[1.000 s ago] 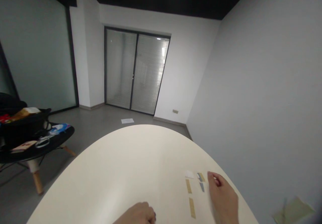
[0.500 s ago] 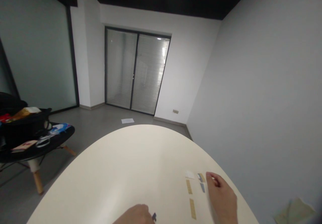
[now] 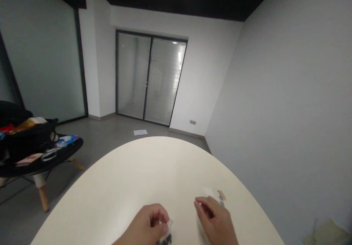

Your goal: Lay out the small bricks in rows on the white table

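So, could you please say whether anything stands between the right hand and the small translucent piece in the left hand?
Nothing visible does; cream tabletop shows between the right hand and the small translucent piece in the left hand.

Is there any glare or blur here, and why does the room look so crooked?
Head view: soft glare whitens the left part of the table; head view: the small item at the left hand is too blurred to identify; head view: the walls seem to lean, perhaps from a wide or tilted lens.
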Demonstrator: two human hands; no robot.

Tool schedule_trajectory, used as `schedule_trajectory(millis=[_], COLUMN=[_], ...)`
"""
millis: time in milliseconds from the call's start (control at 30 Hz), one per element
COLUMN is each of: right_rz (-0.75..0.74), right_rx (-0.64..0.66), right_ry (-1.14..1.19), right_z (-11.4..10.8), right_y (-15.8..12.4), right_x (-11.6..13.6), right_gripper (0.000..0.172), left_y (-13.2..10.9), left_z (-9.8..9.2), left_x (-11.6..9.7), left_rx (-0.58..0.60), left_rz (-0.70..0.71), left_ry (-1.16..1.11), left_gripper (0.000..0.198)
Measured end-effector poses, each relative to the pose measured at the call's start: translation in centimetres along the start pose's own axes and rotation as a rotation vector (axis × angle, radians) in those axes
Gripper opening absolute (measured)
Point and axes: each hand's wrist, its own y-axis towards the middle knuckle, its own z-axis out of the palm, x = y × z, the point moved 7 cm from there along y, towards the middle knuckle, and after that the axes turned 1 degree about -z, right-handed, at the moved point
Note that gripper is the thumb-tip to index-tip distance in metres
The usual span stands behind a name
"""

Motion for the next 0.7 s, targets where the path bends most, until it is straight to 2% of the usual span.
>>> schedule_trajectory(millis=[100,167,267,333,567,700], right_rz=[-0.206,-0.311,-0.397,-0.422,-0.422,-0.382], right_rx=[0.117,0.224,0.349,0.384,0.372,0.377], right_ry=[0.051,0.08,0.124,0.149,0.103,0.076], right_z=[2.6,4.3,6.4,7.2,7.2,7.2], right_y=[-1.0,-1.8,-2.8,-3.3,-3.3,-3.3], right_x=[2.7,3.8,4.4,4.4,4.6,4.5], right_gripper=[0.02,0.026,0.042,0.045,0.03,0.03], left_y=[0.4,0.5,0.5,0.4,0.3,0.3], left_z=[0.2,0.3,0.4,0.6,0.9,0.4], left_x=[-0.2,-0.2,-0.2,-0.1,0.0,0.1], left_rx=[0.014,0.026,0.014,0.01,0.028,-0.015], left_rz=[0.039,0.046,0.023,0.015,0.038,0.026], left_ry=[-0.197,-0.286,-0.358,-0.381,-0.365,-0.282], left_gripper=[0.025,0.029,0.035,0.038,0.042,0.036])
